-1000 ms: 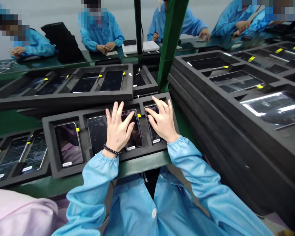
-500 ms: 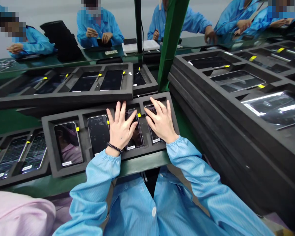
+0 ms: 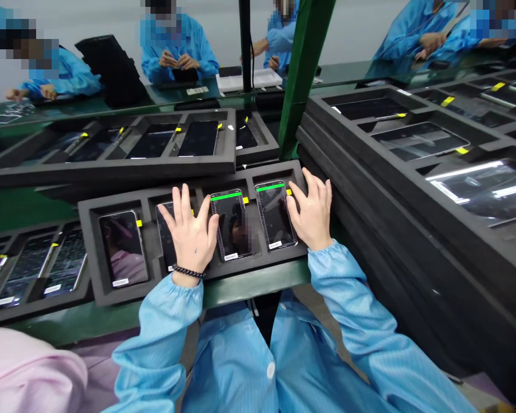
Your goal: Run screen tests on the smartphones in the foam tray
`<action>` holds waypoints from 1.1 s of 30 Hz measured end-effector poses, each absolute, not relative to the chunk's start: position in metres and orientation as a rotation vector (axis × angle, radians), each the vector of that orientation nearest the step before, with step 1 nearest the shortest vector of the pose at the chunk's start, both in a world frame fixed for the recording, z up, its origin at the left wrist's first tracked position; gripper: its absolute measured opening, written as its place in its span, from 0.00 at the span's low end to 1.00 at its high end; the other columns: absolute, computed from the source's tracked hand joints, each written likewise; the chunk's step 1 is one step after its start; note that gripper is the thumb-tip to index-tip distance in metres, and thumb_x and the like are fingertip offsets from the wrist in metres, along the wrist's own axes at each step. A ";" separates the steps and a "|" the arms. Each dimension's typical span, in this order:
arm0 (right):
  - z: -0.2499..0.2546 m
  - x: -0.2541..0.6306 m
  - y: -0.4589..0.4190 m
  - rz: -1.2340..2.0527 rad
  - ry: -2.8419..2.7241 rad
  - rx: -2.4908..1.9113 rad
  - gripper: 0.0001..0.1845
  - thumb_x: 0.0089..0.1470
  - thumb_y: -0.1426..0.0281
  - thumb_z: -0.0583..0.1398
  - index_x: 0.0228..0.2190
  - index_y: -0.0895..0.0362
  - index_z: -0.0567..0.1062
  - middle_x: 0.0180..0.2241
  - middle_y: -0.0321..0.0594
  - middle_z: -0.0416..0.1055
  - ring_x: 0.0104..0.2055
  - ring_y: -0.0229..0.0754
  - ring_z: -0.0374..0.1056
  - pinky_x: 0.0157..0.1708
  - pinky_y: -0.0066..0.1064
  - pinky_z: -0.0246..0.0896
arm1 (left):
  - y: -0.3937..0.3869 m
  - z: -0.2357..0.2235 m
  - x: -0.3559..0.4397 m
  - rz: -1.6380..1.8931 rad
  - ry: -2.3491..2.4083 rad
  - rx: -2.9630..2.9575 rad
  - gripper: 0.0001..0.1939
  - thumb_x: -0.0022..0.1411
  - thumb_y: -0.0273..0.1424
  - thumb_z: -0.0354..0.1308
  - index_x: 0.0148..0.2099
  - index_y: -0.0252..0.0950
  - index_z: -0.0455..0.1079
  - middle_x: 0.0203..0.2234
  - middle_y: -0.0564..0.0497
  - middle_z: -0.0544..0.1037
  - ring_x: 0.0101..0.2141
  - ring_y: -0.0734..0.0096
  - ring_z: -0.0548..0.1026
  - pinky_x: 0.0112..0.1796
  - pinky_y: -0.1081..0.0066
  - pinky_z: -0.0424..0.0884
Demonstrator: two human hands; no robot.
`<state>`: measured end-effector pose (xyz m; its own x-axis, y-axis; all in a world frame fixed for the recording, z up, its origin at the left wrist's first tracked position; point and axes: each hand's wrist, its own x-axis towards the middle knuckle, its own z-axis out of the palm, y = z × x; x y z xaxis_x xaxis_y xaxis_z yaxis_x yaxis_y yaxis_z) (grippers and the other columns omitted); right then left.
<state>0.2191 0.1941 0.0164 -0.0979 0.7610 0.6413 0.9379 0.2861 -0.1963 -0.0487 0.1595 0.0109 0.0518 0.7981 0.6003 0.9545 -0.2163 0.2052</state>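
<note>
A black foam tray (image 3: 90, 252) lies before me with several smartphones in its compartments. My left hand (image 3: 191, 229), fingers spread, hovers over the second phone (image 3: 165, 229) and partly hides it; its fingertips reach the left edge of the third phone (image 3: 234, 229). At the right end of the tray, my right hand (image 3: 313, 209) is open beside the fourth phone (image 3: 277, 221), fingertips near its right edge. Whether they touch is unclear. Both these phones show a green bar across the top of a dark screen. The leftmost phone (image 3: 124, 249) has a dark, reflecting screen.
Behind lies another foam tray of phones (image 3: 155, 167). A tall stack of foam trays (image 3: 370, 229) rises on the right, and a further tray (image 3: 38, 310) sits at left. A green post (image 3: 303, 74) stands beyond. Co-workers in blue sit across the bench.
My left hand has shifted left and my right hand right, away from the middle of the screens. Green bars now show at the top of the third and fourth phones.
</note>
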 end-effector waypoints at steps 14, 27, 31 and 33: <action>0.002 0.223 0.154 -0.268 -2.001 -1.496 0.19 0.67 0.66 0.53 0.53 0.53 0.77 0.66 0.48 0.61 0.66 0.53 0.58 0.68 0.61 0.46 | 0.119 -0.008 -0.041 -0.857 -1.782 -2.173 0.24 0.71 0.37 0.48 0.65 0.37 0.66 0.71 0.36 0.49 0.72 0.45 0.41 0.66 0.33 0.36; -0.011 0.243 0.095 -0.235 -2.073 -1.475 0.14 0.65 0.69 0.56 0.45 0.52 0.81 0.61 0.47 0.68 0.61 0.52 0.65 0.65 0.59 0.54 | 0.055 -0.020 -0.041 -0.729 -1.731 -2.300 0.20 0.69 0.34 0.52 0.60 0.38 0.71 0.71 0.39 0.52 0.71 0.44 0.44 0.66 0.34 0.37; -0.003 0.249 0.098 -0.218 -2.149 -1.406 0.13 0.64 0.71 0.57 0.40 0.54 0.82 0.59 0.47 0.71 0.58 0.52 0.67 0.63 0.58 0.57 | 0.050 -0.015 -0.044 -0.691 -1.700 -2.355 0.18 0.69 0.33 0.53 0.58 0.38 0.73 0.70 0.39 0.56 0.71 0.47 0.45 0.67 0.35 0.37; 0.002 0.252 0.105 -0.191 -2.207 -1.327 0.12 0.64 0.71 0.58 0.35 0.54 0.83 0.57 0.47 0.72 0.57 0.51 0.68 0.62 0.56 0.60 | 0.054 -0.012 -0.050 -0.698 -1.658 -2.391 0.17 0.68 0.32 0.54 0.56 0.39 0.74 0.69 0.40 0.58 0.71 0.48 0.46 0.67 0.36 0.37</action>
